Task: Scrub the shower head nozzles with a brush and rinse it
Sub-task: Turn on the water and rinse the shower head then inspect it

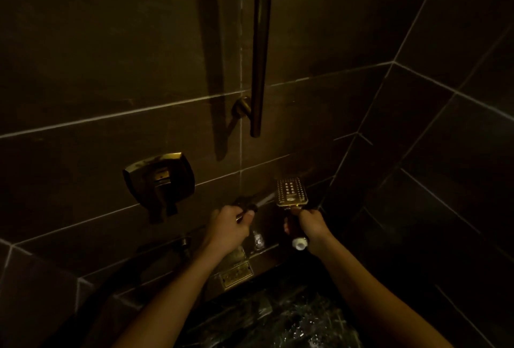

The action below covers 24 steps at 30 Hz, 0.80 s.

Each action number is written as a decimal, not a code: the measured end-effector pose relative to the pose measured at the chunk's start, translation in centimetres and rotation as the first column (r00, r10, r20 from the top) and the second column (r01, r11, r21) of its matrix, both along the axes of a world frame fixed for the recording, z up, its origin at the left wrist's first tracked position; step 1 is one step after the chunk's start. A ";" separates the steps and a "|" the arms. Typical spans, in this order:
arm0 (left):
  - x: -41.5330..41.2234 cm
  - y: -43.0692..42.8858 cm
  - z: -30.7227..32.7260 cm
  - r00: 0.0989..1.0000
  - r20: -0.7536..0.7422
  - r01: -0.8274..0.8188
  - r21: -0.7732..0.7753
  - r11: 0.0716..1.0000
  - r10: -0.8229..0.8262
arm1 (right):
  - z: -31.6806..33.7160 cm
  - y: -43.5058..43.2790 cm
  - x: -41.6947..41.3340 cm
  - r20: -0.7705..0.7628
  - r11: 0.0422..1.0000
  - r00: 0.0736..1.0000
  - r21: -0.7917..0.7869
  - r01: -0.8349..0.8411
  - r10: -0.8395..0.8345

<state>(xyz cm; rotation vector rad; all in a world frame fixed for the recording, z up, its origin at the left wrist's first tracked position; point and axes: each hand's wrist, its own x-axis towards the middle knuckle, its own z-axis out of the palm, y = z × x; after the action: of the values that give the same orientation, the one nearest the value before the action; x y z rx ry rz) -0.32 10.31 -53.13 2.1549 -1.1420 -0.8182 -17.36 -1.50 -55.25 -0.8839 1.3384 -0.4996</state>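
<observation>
A: In a dim tiled stall, the right hand (pixel 313 224) grips the shower head (pixel 290 191) by its handle, nozzle face up, near the wall.

B: And the left hand (pixel 229 222)?

A: Clenched on a sprayer (pixel 246 204), jetting water across the nozzles (rinsing, by the look of it).

B: Next?

A: Probably sweeping the stream over every row, head held steady.
</observation>
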 end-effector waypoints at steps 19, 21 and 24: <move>-10.7 -6.7 3.3 0.955 0.248 0.150 0.074 0.986 -0.164 | 2.0 -1.6 -7.2 0.106 0.987 0.981 0.011 0.160 -0.161; -11.1 -7.1 3.4 0.949 0.267 0.152 0.076 0.985 -0.167 | 1.8 -1.6 -7.8 0.107 0.986 0.980 0.004 0.166 -0.166; -11.6 -7.5 3.7 0.943 0.283 0.157 0.089 0.984 -0.176 | 1.8 -1.4 -8.6 0.128 0.987 0.979 0.002 0.159 -0.158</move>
<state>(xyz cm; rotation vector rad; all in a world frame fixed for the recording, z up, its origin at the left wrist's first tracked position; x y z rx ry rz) -11.92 2.77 -49.39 2.3104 -1.4809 -0.6294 -25.93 -2.87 -53.49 -0.7423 1.2954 -0.6753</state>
